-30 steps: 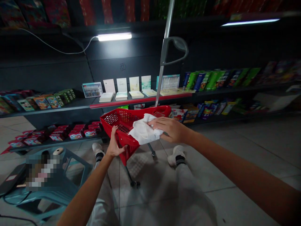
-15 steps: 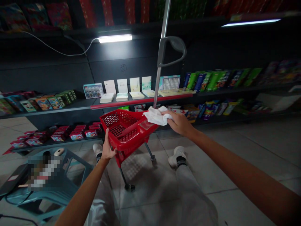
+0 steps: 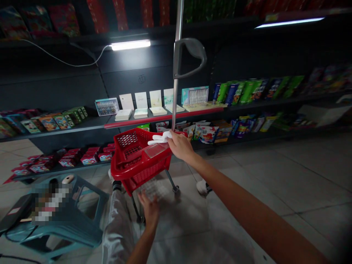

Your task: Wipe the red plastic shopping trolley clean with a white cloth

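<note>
A red plastic shopping basket cart (image 3: 136,170) on grey legs with casters stands tilted between my legs. My right hand (image 3: 180,146) is closed on a white cloth (image 3: 161,138), which lies against the basket's right end, near the foot of a metal pole (image 3: 176,99). My left hand (image 3: 150,211) hangs below the basket's near side, apart from it. It is somewhat blurred by motion; its fingers look loosely apart, with nothing seen in them.
A blue-grey plastic stool (image 3: 68,227) at the left bears a dark device (image 3: 18,209) and a pixelated item. Shelves (image 3: 154,121) ahead hold books, boxes and snack bags. The pole carries a grey loop handle (image 3: 203,60). My shoe (image 3: 202,187) rests on the tiled floor.
My left hand has let go of the basket's left side and moved down and right. My right hand has moved left with the cloth. The basket has turned and shifted slightly left.
</note>
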`<state>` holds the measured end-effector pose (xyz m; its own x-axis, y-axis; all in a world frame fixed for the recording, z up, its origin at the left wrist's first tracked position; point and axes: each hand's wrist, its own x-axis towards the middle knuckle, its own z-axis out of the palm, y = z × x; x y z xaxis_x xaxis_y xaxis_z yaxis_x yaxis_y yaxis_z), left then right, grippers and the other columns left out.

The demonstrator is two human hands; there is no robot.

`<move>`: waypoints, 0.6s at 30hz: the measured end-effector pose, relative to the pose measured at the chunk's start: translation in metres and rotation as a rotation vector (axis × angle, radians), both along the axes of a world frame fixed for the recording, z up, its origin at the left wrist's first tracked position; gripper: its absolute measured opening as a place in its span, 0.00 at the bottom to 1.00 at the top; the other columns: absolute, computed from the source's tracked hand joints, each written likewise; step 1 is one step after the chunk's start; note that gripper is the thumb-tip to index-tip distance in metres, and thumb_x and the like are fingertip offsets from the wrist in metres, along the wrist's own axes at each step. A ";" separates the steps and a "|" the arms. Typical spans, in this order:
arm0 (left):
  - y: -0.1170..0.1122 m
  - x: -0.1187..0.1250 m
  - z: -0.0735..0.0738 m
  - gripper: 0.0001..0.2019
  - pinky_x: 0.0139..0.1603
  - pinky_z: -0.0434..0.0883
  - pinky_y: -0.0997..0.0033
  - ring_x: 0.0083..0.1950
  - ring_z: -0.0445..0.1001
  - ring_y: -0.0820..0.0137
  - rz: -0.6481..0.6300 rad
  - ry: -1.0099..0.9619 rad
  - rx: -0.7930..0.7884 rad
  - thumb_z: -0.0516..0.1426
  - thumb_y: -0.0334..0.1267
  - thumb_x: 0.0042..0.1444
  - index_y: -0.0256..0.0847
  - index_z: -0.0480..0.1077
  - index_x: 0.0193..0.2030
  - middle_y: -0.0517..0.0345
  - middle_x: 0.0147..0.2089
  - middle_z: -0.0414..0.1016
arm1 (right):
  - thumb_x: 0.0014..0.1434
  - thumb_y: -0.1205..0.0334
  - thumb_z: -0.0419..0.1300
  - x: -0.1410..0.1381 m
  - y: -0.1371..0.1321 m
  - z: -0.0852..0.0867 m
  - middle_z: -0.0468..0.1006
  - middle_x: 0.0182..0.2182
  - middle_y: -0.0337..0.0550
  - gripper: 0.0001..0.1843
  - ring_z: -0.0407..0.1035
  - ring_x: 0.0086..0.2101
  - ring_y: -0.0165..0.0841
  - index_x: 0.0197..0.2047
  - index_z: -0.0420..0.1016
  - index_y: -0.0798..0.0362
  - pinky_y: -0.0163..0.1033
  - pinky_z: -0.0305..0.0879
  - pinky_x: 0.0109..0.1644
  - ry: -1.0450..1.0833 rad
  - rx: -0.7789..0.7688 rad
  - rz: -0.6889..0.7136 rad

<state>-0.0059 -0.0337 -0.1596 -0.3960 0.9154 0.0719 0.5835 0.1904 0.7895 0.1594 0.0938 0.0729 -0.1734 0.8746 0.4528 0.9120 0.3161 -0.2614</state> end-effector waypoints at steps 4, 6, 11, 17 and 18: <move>-0.028 0.038 0.085 0.15 0.51 0.76 0.62 0.46 0.82 0.63 -0.462 -0.170 0.096 0.49 0.41 0.64 0.44 0.77 0.44 0.52 0.42 0.83 | 0.71 0.58 0.44 -0.010 -0.009 0.005 0.79 0.56 0.55 0.26 0.74 0.52 0.46 0.67 0.66 0.56 0.46 0.63 0.57 -0.004 -0.006 0.014; -0.027 0.037 0.146 0.14 0.50 0.75 0.64 0.43 0.80 0.65 -0.471 -0.033 0.387 0.49 0.38 0.64 0.46 0.77 0.42 0.54 0.40 0.82 | 0.71 0.58 0.44 -0.014 -0.012 0.006 0.80 0.54 0.56 0.25 0.76 0.50 0.47 0.65 0.67 0.56 0.46 0.65 0.55 -0.006 0.006 0.029; 0.016 0.007 0.242 0.12 0.58 0.69 0.52 0.57 0.73 0.55 -0.185 0.470 0.685 0.54 0.38 0.63 0.44 0.75 0.49 0.48 0.50 0.79 | 0.70 0.56 0.45 -0.019 -0.016 0.008 0.84 0.44 0.55 0.22 0.79 0.42 0.47 0.58 0.72 0.53 0.46 0.69 0.47 0.004 0.015 0.034; 0.042 -0.011 0.242 0.18 0.43 0.71 0.57 0.44 0.77 0.54 -0.110 0.810 0.365 0.49 0.46 0.66 0.37 0.76 0.45 0.42 0.42 0.80 | 0.67 0.49 0.48 -0.007 0.009 -0.006 0.84 0.38 0.50 0.22 0.78 0.41 0.46 0.52 0.76 0.51 0.47 0.73 0.46 0.452 0.040 0.096; 0.041 -0.013 0.241 0.19 0.43 0.71 0.57 0.44 0.77 0.53 -0.118 0.825 0.357 0.48 0.46 0.67 0.37 0.76 0.45 0.42 0.42 0.80 | 0.66 0.46 0.49 -0.001 0.016 -0.009 0.83 0.36 0.49 0.23 0.78 0.40 0.45 0.50 0.76 0.51 0.46 0.74 0.43 0.612 0.055 0.102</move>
